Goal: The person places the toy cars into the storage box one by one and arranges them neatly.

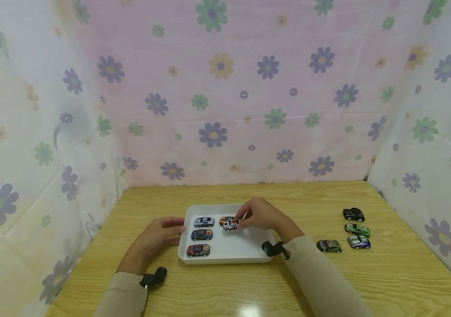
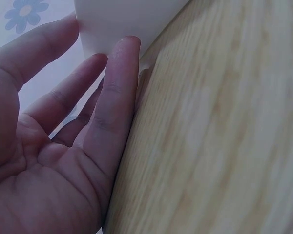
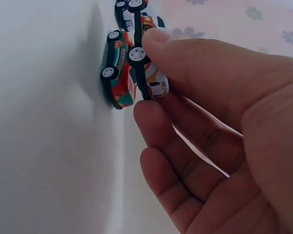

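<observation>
Beige left sleeve [image 1: 121, 296], matching beige right sleeve [image 1: 322, 277], both plain, black left wrist camera [image 1: 156, 277], black right wrist camera [image 1: 273, 248]

L fingers [image 2: 111, 92] at white tray [image 2: 124, 22], wood tbl [image 2: 215, 126] beside, floral cloth [image 2: 44, 10] in bkgd.

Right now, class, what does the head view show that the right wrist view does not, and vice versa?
Head only: the bare left hand, the wood-grain table and four small toy cars standing on it.
Right wrist only: the right palm.
Both: the bare right hand pinching a white printed toy car, the white rectangular tray and the pink flowered cloth.
</observation>
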Motion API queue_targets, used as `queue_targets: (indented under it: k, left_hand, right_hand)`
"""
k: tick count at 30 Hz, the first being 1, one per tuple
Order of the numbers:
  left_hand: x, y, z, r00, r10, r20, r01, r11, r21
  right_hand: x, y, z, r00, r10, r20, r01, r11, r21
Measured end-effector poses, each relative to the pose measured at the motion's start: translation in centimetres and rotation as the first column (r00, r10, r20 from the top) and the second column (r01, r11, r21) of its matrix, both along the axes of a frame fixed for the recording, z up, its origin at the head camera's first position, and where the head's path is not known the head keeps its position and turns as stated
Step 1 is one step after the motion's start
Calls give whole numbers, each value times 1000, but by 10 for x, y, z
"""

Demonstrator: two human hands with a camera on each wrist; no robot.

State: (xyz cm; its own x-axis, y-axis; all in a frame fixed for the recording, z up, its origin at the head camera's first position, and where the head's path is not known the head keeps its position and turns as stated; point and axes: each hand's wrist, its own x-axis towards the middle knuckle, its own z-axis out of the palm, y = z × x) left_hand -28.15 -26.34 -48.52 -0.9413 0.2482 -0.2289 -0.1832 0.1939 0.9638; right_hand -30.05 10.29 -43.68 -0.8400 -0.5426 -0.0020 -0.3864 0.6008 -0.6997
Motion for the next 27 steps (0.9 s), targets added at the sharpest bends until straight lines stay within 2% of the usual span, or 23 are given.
queue_targets:
  k: [7, 18, 27]
  left_hand:
    - [1, 0, 1, 1000, -3, -11, 3, 1000, -3]
    - [1, 2, 2, 1000, 8, -2, -8, 1000, -4]
    - [2, 2, 2, 1000, 2, -5, -2, 1000, -9]
  right_hand:
    - [-2, -5, -3, 1000, 11, -3, -10, 1000, 12]
    - [-1, -14, -4, 1000, -12, -3, 12, 994, 106]
    - [1, -17, -3, 999, -38, 30, 34, 993, 114]
